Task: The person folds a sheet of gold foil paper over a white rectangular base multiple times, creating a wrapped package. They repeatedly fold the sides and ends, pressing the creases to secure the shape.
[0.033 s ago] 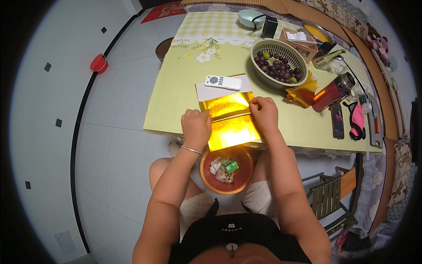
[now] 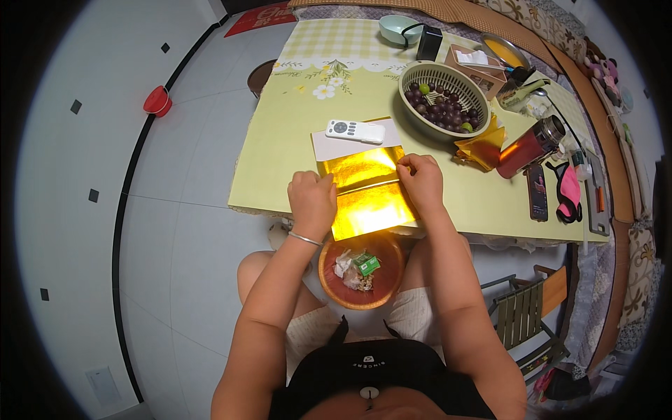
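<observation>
A shiny gold foil sheet [image 2: 371,208] lies at the table's front edge, a crease running across its middle and its near part reaching past the edge. My left hand [image 2: 312,201] is closed, its fingers pinching the sheet's left side near the crease. On the opposite side, my right hand [image 2: 423,183] pinches the sheet's right edge, fingers curled. Just beyond lies a pale sheet [image 2: 337,151] with gold edges, partly covered by the gold foil. A white remote control [image 2: 367,132] rests on top of it. Fingertips on both hands are partly hidden.
A colander [image 2: 404,105] of dark grapes stands beyond my right hand, beside folded gold paper [image 2: 483,150] and a red thermos [image 2: 526,150]. A phone [image 2: 537,199] and pink eye mask [image 2: 568,192] lie further right. A round bin [image 2: 326,283] with rubbish sits between my knees.
</observation>
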Action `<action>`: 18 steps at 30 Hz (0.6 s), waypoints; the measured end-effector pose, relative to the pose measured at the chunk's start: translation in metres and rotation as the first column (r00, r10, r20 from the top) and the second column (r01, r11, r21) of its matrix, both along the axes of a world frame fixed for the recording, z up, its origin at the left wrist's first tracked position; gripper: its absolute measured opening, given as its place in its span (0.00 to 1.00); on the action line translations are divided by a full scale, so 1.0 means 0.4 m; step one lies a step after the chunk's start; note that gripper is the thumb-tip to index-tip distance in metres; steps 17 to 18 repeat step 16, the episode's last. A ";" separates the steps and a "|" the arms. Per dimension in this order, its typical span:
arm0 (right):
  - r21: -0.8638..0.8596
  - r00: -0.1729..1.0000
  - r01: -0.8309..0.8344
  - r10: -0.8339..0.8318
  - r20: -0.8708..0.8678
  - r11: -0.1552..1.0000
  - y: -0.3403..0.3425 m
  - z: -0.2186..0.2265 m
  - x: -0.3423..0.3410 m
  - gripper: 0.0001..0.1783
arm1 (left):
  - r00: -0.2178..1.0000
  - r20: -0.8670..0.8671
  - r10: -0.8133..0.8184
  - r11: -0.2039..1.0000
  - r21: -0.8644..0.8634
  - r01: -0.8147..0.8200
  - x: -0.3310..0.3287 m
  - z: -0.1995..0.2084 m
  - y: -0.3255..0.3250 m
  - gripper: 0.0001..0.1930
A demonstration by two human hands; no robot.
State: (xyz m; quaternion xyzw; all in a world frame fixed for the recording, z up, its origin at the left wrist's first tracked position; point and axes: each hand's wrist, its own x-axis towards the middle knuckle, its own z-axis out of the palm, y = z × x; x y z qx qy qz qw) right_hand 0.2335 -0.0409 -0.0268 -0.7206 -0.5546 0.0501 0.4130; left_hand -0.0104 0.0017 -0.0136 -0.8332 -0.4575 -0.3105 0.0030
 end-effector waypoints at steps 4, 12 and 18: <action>0.007 0.999 -0.006 0.006 0.033 1.000 0.000 0.004 -0.006 0.04 | 0.985 -0.032 -0.172 0.977 0.123 0.175 0.016 0.012 0.013 0.13; 0.018 0.971 0.055 -0.057 0.232 0.998 -0.012 0.010 -0.013 0.03 | 0.836 -0.190 -0.515 0.847 -0.261 0.463 0.000 0.010 0.014 0.29; 0.042 0.831 0.032 -0.050 0.555 0.999 -0.019 0.019 -0.033 0.12 | 0.802 -0.277 -0.529 0.845 -0.258 0.468 -0.009 0.031 -0.003 0.37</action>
